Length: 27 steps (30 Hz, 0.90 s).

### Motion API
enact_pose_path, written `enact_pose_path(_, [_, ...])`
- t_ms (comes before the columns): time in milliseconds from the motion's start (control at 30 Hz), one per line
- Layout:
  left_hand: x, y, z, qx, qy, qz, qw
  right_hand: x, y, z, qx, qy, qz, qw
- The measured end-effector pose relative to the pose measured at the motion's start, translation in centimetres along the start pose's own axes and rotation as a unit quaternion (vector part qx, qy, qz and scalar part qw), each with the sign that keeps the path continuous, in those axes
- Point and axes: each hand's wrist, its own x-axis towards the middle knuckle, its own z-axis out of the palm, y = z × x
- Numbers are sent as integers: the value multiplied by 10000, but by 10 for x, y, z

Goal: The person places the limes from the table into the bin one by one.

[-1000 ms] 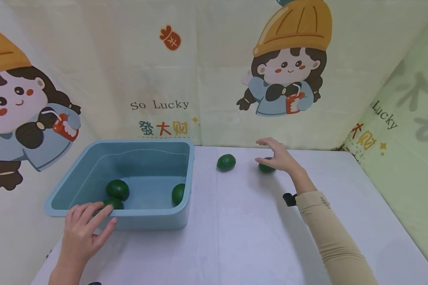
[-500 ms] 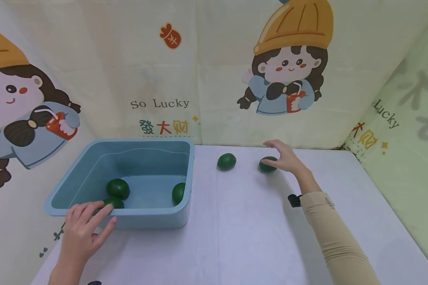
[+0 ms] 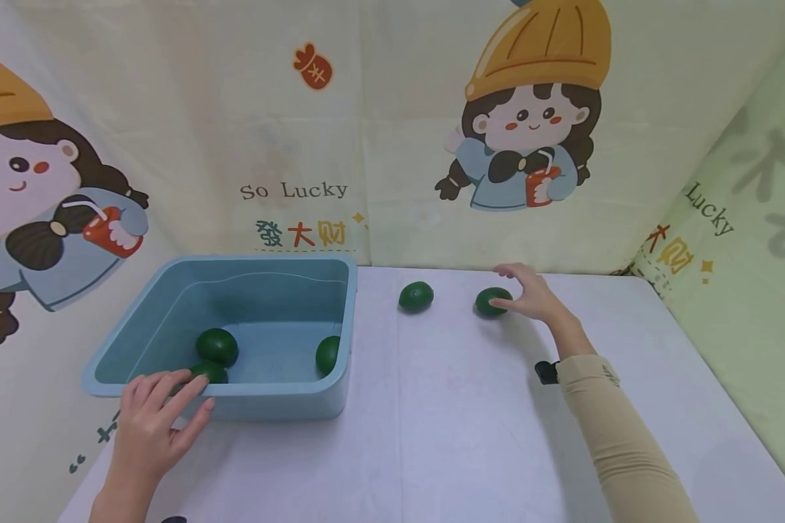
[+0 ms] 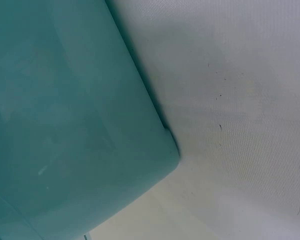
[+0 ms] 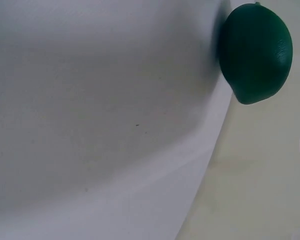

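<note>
So our right hand is out near the back of the white cloth-covered worktop, fingers loosely spread and cupped around a dark green lime-shaped fruit. The fingertips sit at its right side and over the top, but we can't tell if they're actually touching it or just beside it, and nothing is gripped. That fruit sits on the worktop close to the back wall.

Our left hand is relaxed with straight fingers laid on the near rim of the light blue plastic rectangular tub, at its left front corner. It isn't curled around anything.

Other stuff: a second green fruit lies on the worktop between the tub and the one by our right hand, well apart from both. Inside the tub we have three more green fruits, two together by the near left and one against the right wall. Nothing sits between the right hand and its fruit.

The right wrist view gives a close look at one green fruit at the worktop's edge by the cream backdrop, with just a sliver of finger at the frame's right side. The left wrist view only shows the tub's outer corner on the cloth, no hand at all.
</note>
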Motion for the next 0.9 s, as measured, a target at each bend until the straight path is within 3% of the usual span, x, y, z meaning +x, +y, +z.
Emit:
enact_pose_path(433, [0, 0, 0, 21, -56, -18, 10000, -7, 24, 8, 42, -144, 392, 9991])
enact_pose_path(900, [0, -1, 0, 36, -70, -44, 10000, -9, 34, 14, 104, -200, 636, 9977])
